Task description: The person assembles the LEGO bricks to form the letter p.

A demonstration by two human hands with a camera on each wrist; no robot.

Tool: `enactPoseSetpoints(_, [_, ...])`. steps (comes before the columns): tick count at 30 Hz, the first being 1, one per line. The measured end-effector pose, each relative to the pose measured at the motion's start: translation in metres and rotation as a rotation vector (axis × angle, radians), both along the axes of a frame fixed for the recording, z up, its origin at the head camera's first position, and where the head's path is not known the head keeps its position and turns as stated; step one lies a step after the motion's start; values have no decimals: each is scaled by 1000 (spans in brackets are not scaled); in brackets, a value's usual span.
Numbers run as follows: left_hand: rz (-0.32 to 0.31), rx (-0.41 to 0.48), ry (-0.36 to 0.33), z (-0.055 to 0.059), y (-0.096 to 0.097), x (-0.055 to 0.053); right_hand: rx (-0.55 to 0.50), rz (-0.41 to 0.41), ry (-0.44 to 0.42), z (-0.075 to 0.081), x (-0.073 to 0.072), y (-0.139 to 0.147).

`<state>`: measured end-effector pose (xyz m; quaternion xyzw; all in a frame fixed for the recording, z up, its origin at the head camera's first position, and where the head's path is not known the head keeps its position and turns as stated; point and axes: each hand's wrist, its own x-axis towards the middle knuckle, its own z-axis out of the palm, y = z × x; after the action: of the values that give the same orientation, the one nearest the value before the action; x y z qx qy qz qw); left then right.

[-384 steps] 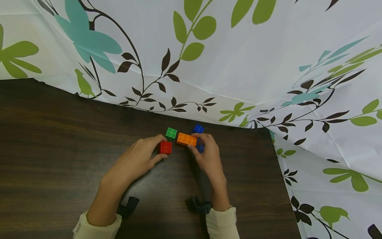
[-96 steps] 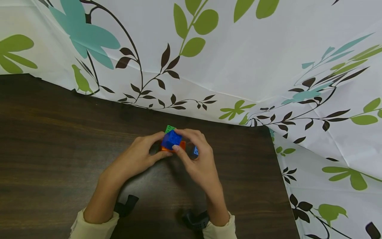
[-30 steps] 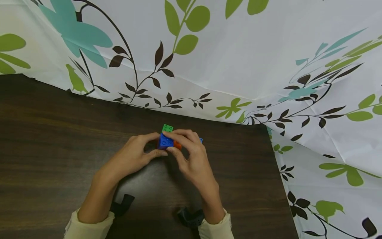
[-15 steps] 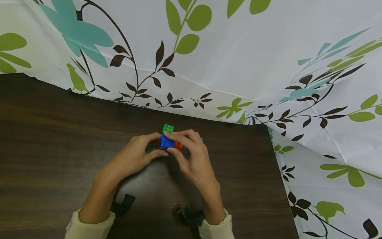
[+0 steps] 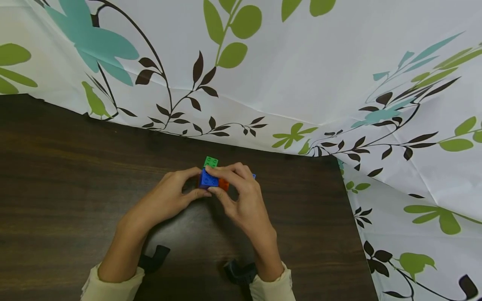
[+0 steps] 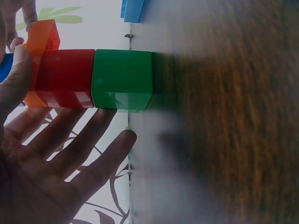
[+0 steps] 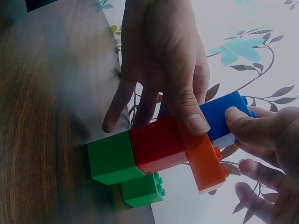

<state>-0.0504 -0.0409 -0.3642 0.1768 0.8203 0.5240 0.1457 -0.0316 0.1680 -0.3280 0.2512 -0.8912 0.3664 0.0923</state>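
Observation:
A stack of toy building bricks stands on the table: a green brick (image 7: pixel 111 158) at the bottom, a red brick (image 7: pixel 158 147) on it, then a longer orange brick (image 7: pixel 205 170). On top sits a blue brick (image 5: pixel 209 178), covering one end of the orange one, whose other end sticks out to the right. My left hand (image 5: pixel 169 190) steadies the stack, its thumb against the orange brick and fingers behind. With thumb and fingertips, my right hand (image 5: pixel 242 194) pinches the blue brick. Behind the stack lies a second green brick (image 5: pixel 211 160).
Another blue brick (image 6: pixel 134 10) lies on the dark wooden table (image 5: pixel 75 200), right of the stack and mostly hidden by my right hand in the head view. A white leaf-patterned curtain (image 5: pixel 286 75) borders the table's back and right edges.
Earlier my left hand held the red brick and my right hand the orange one. The orange then joined the stack, and my right hand brought the blue brick onto it. Little differs over the last second.

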Motion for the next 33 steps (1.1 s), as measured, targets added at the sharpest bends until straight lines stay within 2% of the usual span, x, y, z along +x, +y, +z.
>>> enactPoseSetpoints(13, [-5,-16,-3,0,-1,0,32,8,68,-1,-1,0])
enactPoseSetpoints(25, [-18,-4,-15,0,1,1,32,18,94,-3,-3,1])
enactPoseSetpoints(29, [-20,-4,-10,0,1,1,21,20,83,-3,-4,1])
enactPoseSetpoints(33, [-21,-8,-8,0,1,1,9,15,35,-4,-5,2])
